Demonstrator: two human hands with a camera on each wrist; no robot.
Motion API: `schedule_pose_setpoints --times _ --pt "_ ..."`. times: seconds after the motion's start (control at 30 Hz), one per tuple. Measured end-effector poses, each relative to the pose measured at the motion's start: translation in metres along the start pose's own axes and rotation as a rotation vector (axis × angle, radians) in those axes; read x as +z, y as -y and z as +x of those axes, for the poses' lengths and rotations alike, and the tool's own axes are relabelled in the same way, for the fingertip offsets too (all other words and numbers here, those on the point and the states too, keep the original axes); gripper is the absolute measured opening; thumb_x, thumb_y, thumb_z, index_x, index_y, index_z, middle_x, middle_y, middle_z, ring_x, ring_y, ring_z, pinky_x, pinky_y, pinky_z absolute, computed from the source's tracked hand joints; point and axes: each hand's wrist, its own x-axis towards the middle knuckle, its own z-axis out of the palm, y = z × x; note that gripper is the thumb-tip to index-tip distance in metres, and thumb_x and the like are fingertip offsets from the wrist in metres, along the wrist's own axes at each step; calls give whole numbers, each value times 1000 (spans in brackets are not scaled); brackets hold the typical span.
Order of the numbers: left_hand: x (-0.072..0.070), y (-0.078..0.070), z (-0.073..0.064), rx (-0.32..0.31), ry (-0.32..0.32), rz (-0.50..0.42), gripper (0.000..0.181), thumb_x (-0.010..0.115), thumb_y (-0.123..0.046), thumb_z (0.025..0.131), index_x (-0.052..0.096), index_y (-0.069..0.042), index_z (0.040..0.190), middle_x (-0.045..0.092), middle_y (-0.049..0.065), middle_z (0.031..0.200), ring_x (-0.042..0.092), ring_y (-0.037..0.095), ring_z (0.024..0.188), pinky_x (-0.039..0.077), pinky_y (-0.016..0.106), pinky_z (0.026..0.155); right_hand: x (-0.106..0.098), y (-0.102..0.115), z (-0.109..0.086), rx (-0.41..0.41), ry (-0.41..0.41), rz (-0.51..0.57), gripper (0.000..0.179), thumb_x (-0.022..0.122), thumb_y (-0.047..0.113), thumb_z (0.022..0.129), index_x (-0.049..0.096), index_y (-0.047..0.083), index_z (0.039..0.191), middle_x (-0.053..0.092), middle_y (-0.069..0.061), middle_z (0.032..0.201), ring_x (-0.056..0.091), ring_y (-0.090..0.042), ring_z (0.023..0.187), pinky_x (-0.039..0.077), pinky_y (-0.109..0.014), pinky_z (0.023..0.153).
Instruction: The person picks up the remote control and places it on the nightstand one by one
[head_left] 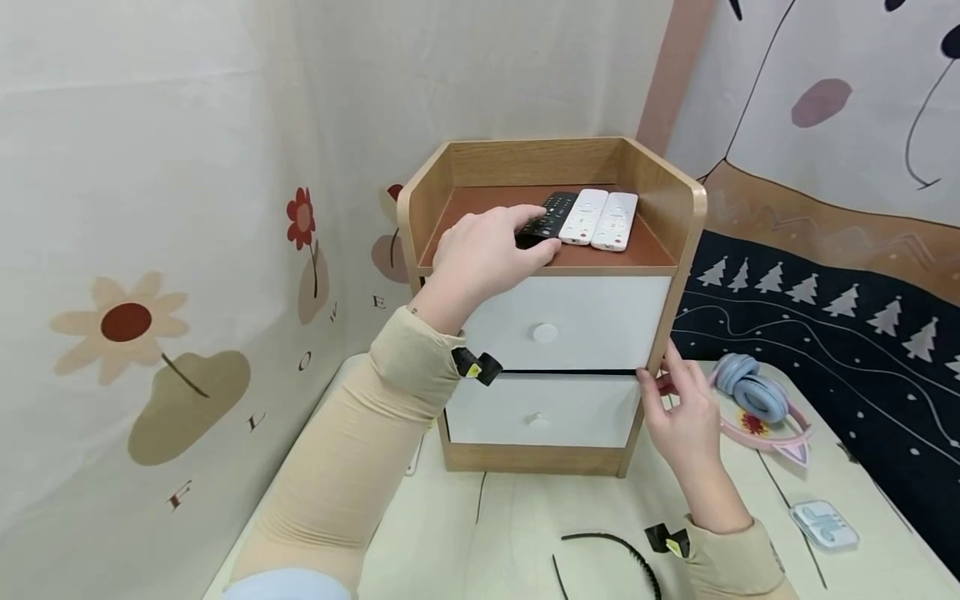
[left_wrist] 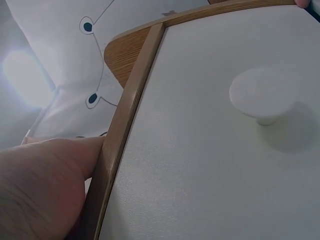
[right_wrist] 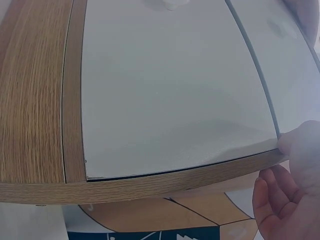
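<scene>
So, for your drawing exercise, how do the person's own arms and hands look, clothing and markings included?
The left hand and right hand wear no gloves. The left sleeve is long and beige, gathered at the cuff; the right sleeve matches. Black tabs with yellow patches sit by both cuffs. Pale blue fabric shows on the left arm.

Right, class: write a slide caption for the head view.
Left hand holds black remote control; right hand grips edge of two-drawer cabinet.
</scene>
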Motion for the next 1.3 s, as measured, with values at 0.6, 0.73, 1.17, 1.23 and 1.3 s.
schedule_pose_setpoints --times 0.6,0.73,1.17,1.23,1.3 --pt "8 10 -27 125 -250 -108 54 71 -47 102 63 -33 154 67 -4 153 66 20 133 57 44 104 0 -2 -2 4 -1 9 64 82 -3 94 60 -2 154 70 -24 104 59 5 85 42 6 85" --pt "9 17 -41 225 -348 -159 54 75 -38 100 66 -26 152 70 2 147 66 25 132 55 46 106 0 -3 -1 14 4 14 65 81 -2 94 59 -2 155 69 -24 104 52 17 90 42 6 85" --pt "21 36 -79 483 -663 -64 51 76 -26 99 68 -12 147 75 15 132 66 38 117 51 50 104 0 -5 -1 13 -2 7 64 82 -3 93 60 -3 154 69 -24 103 53 14 88 42 6 84" --pt "22 40 -85 502 -711 -82 53 75 -24 98 67 -10 149 75 16 131 67 39 115 51 50 103 1 -5 -1 12 2 4 65 82 -2 94 59 -3 154 69 -24 103 55 10 87 42 6 84" --pt "22 44 -91 520 -760 -108 56 76 -22 97 65 -8 149 76 17 130 68 39 114 52 50 103 1 -5 0 8 4 0 65 82 -2 94 59 -3 155 68 -23 103 60 2 84 42 6 84"
